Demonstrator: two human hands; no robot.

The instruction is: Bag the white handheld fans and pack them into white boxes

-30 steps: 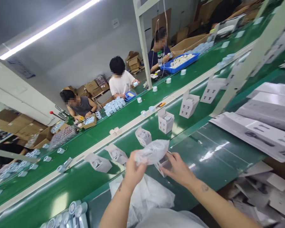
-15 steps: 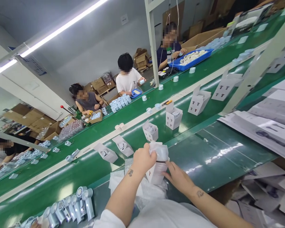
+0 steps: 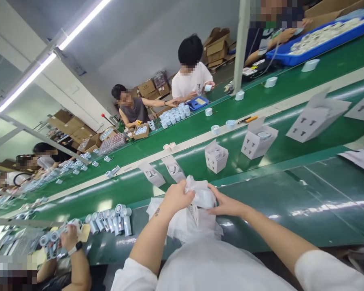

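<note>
The left hand (image 3: 178, 198) is clenching a translucent white plastic bag (image 3: 202, 194) at 12 o'clock, just above a small white cardboard box (image 3: 204, 217). The right hand (image 3: 227, 205) is staying open, its fingers (image 3: 220, 201) touching the bag. Silver metal cylinders (image 3: 109, 221) are lying in a row on the green belt worktop (image 3: 291, 202) at 9 o'clock, and a co-worker's hand (image 3: 69, 238) is gripping similar cylinders at 8 o'clock.

Left hand (image 3: 178, 198) curled closed, knuckles up; small tattoo (image 3: 157, 211) just behind wrist. Right hand (image 3: 229, 205) flatter, fingers extended toward left hand, the two near but apart. Left forearm (image 3: 150, 242) and right forearm (image 3: 279, 232) angle inward from white sleeves (image 3: 133, 277).
</note>
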